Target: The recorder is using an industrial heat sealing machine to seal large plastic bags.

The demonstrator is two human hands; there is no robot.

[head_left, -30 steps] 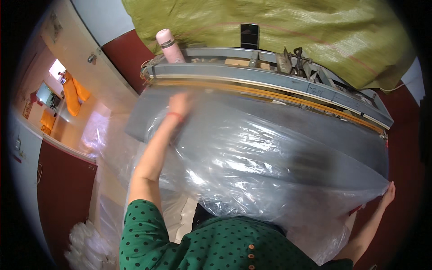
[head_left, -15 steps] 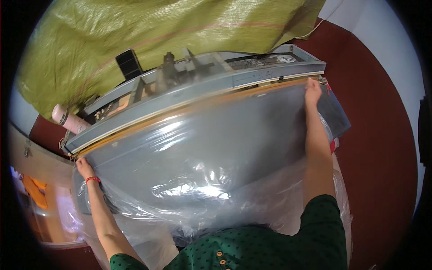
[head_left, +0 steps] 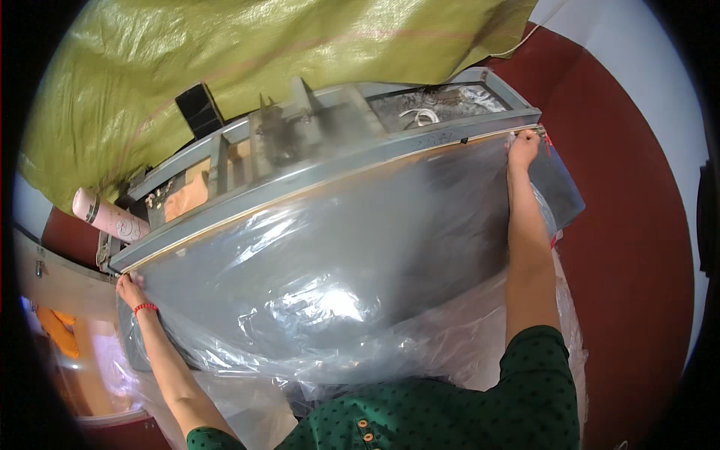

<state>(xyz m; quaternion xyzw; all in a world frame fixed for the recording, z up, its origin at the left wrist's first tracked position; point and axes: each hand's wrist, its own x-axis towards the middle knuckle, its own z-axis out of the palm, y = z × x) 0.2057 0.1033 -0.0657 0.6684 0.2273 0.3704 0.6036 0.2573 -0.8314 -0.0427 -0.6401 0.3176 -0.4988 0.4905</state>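
Observation:
A wide sheet of clear plastic film [head_left: 300,300] lies stretched over a dark grey surface and hangs in folds toward my lap. Its far left corner is pinched by my left hand [head_left: 130,291], which has a red bead bracelet at the wrist. The fingers of my right hand [head_left: 524,150] are closed on the film's far right corner. Both hands rest close to the front of a long grey metal frame [head_left: 300,178], the film's far edge drawn up along a pale strip there. The fingertips are partly hidden at the frame.
A pink bottle [head_left: 109,216] leans at the frame's left end. On the frame's far side stands a black phone [head_left: 199,110] against a yellow-green tarp [head_left: 262,45]. A white coil [head_left: 421,116] sits in the frame's right compartment. A blue-grey panel [head_left: 566,195] juts out at right.
The film's far edge has moved up against the frame, covering most of the orange strip seen before. My left hand has shifted slightly left and nearer, my right hand slightly right.

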